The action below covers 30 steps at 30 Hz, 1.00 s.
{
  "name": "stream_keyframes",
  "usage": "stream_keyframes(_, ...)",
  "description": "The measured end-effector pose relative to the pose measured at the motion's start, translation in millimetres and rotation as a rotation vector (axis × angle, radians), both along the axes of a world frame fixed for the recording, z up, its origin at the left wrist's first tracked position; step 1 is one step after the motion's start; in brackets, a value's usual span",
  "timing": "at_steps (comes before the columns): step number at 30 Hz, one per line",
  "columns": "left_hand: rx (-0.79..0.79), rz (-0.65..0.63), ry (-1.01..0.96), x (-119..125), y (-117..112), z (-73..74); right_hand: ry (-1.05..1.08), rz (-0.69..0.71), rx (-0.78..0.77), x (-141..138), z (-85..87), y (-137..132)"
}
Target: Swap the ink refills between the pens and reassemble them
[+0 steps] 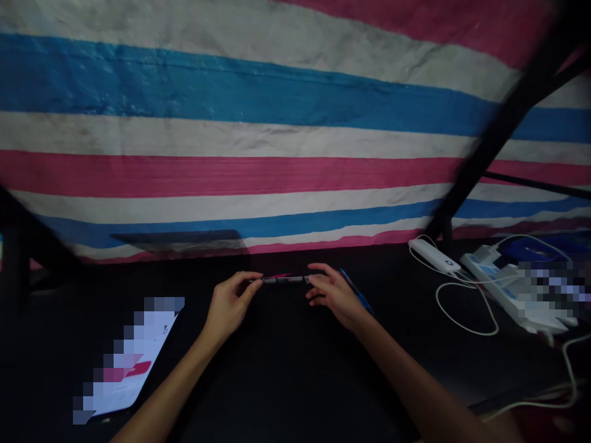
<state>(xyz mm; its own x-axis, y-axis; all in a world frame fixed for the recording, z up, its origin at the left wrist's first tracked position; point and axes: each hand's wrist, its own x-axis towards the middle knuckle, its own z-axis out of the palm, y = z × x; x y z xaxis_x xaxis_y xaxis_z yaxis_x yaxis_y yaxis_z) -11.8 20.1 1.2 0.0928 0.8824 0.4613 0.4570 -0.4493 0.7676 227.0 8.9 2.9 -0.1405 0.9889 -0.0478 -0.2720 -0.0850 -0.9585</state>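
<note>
Both my hands hold one slim pen-like stick (pixel 285 280) level above a dark table (pixel 286 369), close to its far edge. My left hand (pixel 229 301) pinches the stick's left end between thumb and fingertips. My right hand (pixel 333 292) grips the right end, fingers curled. A blue pen (pixel 357 294) shows just behind my right hand, either lying on the table or tucked in the hand; I cannot tell which. A pink bit sits behind the stick's middle.
A striped red, white and blue tarpaulin (pixel 277 123) hangs behind the table. A white sheet of paper (pixel 129 363) lies at the left front. At the right are a white power bank (pixel 436 255), white cables (pixel 466 307), a power strip (pixel 503 280) and a black diagonal pole (pixel 498 129).
</note>
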Motion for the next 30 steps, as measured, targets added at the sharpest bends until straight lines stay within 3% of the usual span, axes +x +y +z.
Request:
stream_keyframes(5,-0.150,0.006,-0.207,3.2,0.5,-1.4,-0.185,0.010,-0.070,-3.2,-3.8,3.2)
stream_keyframes(10,-0.216,-0.018,-0.291,4.1,0.0,-0.5,-0.141,0.079,-0.049,-2.5,-1.7,0.9)
stream_keyframes(14,-0.220,-0.021,-0.308,3.6,0.9,-1.7,-0.058,0.035,0.031,-0.5,0.6,-0.4)
stream_keyframes(19,-0.221,-0.022,-0.295,3.9,1.7,-3.5,-0.184,0.054,-0.075,-2.5,0.1,0.0)
stream_keyframes(24,-0.218,-0.024,-0.300,3.8,1.1,-2.4,-0.097,0.023,0.054,-3.3,1.6,-0.8)
stream_keyframes(28,-0.213,-0.015,-0.273,4.0,0.8,-2.3,-0.155,0.050,-0.052,-3.1,1.0,-0.6)
stream_keyframes(30,-0.212,-0.021,-0.273,3.8,1.0,-2.8,-0.138,0.046,-0.032,-3.5,0.2,-0.8)
